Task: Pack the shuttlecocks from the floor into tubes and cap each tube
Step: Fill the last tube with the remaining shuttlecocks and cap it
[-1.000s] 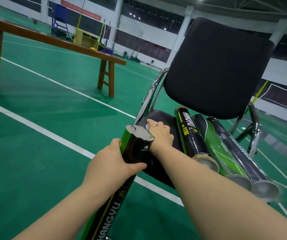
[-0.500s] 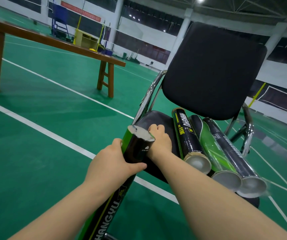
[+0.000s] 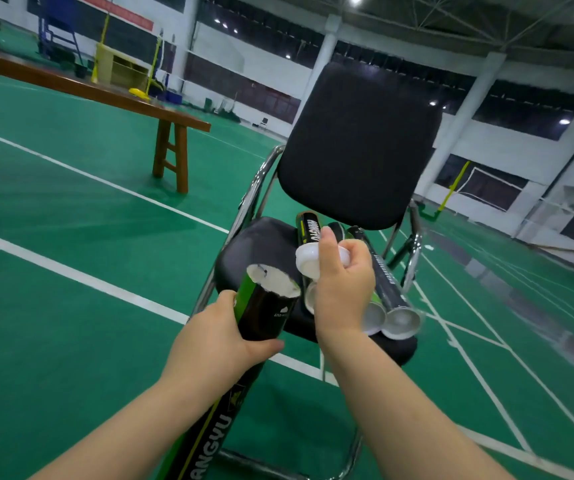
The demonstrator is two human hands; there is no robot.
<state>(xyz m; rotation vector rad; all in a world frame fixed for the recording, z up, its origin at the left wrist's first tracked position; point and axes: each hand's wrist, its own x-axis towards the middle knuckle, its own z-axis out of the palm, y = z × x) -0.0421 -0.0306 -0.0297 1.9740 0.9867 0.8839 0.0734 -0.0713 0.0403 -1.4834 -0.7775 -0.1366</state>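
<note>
Tube: our left hand (image 3: 216,337) curls its fingers round the open tube (image 3: 265,306) just left of the chair (image 3: 358,143) seat, mouth up for capping.
Cap: our right hand (image 3: 342,289) pinches the white cap (image 3: 308,261) over the seat, ready to press on.
Contents: white at the mouth, probably shuttlecocks (image 3: 273,280); too blurred to be sure.
Seat: other tubes (image 3: 387,282) lie together, out of the way.

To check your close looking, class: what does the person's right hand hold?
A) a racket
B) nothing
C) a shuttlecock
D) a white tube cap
D: the right hand pinches a white cap near the open mouth of the tube that the left hand grips.
</note>
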